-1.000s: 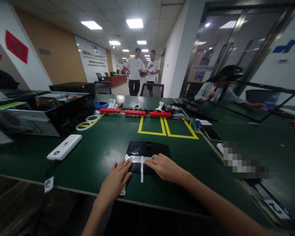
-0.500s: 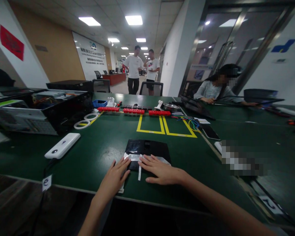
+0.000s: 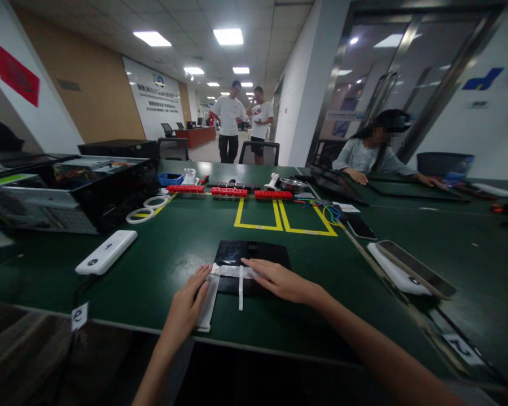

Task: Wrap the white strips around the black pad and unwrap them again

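A thin black panel [image 3: 268, 252], part of it glossy, lies flat on the table in front of me. A pale strip like tape [image 3: 231, 272] runs across it, and a narrow white strip [image 3: 241, 296] crosses that one and hangs past the panel's near edge. My right hand [image 3: 281, 280] lies over the panel's right half, fingers stretched out across the tape. Beside the panel's left edge is my left hand [image 3: 190, 299], its fingers straight and tilted on edge. It touches a long whitish strip [image 3: 209, 304] reaching toward the table's front edge. Neither hand grips anything.
A white power bank [image 3: 106, 252] with a cable lies left, near an opened computer case [image 3: 118, 192] and white rings [image 3: 139, 216]. Red strips [image 3: 228, 192] line the back. Phones [image 3: 415, 268] lie right. A co-worker [image 3: 370, 149] sits at the far right.
My left hand has drawn back left off the panel and turned on edge, uncovering the long strip. The right hand's fingers have slid slightly and tilted. The co-worker's panel has lowered onto the table.
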Demonstrator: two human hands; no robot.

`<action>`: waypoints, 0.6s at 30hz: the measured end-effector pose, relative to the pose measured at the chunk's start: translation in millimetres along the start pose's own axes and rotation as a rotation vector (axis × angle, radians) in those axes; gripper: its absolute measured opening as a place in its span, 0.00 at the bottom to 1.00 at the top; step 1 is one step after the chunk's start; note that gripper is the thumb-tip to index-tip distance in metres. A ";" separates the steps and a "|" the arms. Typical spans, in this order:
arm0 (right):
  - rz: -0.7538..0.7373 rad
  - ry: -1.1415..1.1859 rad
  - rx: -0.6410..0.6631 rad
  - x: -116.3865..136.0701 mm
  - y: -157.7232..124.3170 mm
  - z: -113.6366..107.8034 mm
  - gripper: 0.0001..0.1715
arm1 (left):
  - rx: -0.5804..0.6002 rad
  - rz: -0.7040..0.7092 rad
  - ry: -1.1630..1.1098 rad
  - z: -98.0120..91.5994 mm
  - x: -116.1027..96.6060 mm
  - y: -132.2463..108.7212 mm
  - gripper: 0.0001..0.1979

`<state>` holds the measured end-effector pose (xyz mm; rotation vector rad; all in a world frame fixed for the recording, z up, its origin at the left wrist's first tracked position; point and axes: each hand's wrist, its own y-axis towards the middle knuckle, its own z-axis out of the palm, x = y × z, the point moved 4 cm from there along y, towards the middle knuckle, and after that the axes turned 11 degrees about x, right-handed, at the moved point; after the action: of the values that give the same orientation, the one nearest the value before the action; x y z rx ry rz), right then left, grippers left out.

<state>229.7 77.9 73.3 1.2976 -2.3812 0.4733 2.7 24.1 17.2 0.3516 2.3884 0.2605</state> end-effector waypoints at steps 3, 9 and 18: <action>0.047 -0.045 -0.230 -6.3 2.2 -10.4 0.28 | -0.089 -0.054 -0.047 -5.0 5.5 -2.1 0.21; 0.102 -0.259 -0.101 -4.6 21.3 14.2 0.39 | -0.142 -0.118 -0.057 -6.5 10.1 -2.8 0.20; 0.091 -0.219 0.116 -20.3 25.6 20.5 0.56 | -0.150 -0.134 -0.034 -7.0 8.7 -2.8 0.19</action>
<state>214.5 96.2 42.9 1.3577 -2.6374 0.5268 -8.8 23.7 16.2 0.1256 2.3302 0.3656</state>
